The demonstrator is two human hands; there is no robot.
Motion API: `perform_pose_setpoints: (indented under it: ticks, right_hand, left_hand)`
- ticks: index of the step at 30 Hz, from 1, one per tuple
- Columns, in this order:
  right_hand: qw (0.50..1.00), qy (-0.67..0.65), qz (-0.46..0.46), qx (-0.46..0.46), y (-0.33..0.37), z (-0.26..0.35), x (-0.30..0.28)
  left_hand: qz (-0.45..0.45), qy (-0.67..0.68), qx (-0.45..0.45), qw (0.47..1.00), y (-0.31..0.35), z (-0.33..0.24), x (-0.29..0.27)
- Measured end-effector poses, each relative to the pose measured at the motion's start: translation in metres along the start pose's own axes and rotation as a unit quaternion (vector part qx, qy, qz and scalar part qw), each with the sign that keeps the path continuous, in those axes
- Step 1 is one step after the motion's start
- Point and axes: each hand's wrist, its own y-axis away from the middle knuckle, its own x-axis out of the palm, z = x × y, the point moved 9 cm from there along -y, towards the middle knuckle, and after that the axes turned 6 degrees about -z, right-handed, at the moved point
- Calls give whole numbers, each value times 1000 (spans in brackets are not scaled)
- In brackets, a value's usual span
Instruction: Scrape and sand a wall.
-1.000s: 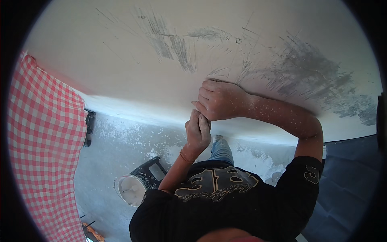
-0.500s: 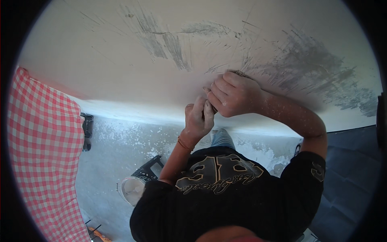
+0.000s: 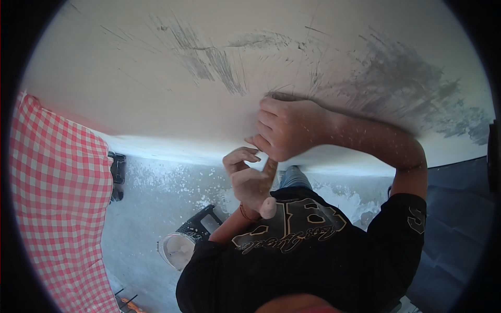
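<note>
And there it is: the left hand (image 3: 248, 180) has just let go, fingers loosely spread and thumb swung down toward the body, while the right hand (image 3: 295, 128) is closed in a fist around a slim brown stick-shaped tool, wooden by the look of it (image 3: 269, 175). That seems to leave the grip to the right hand alone. The tool's end pokes out below that fist and runs past the open left palm; whether it brushes the palm, I can't tell, and the fist hides most of its far end. Just beyond the right hand, close against it, stands the broad off-white smooth wall (image 3: 156, 88), with rough dark-grey scuffed patches (image 3: 407, 78) off to the right of both hands and thin grey scraped streaks (image 3: 193, 52) ahead and to the left. Half a second ago the left fingers were pinched in tight under the right fist; now there's daylight between their tips, and more of the tool shows. The right hand has slid leftward along the wall too, while the grey marks look much the same. Down behind the left hand, on the pale-splattered grey floor (image 3: 141, 203), sits a round whitish bucket (image 3: 159, 251) of pale stuff.
</note>
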Motion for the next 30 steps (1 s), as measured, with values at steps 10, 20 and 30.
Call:
perform_pose_setpoints:
  ticks: [10, 20, 30]
  right_hand:
    - [998, 47, 25, -15, -2, 0, 16]
    - [998, 33, -44, 36, -1, -7, 10]
    - [991, 70, -81, 82, 10, -8, 5]
  left_hand:
    - [18, 5, -267, 964, 9, 58, -12]
    - [15, -27, -342, 939, 23, 41, -5]
    - [55, -143, -173, 973, 11, 39, -5]
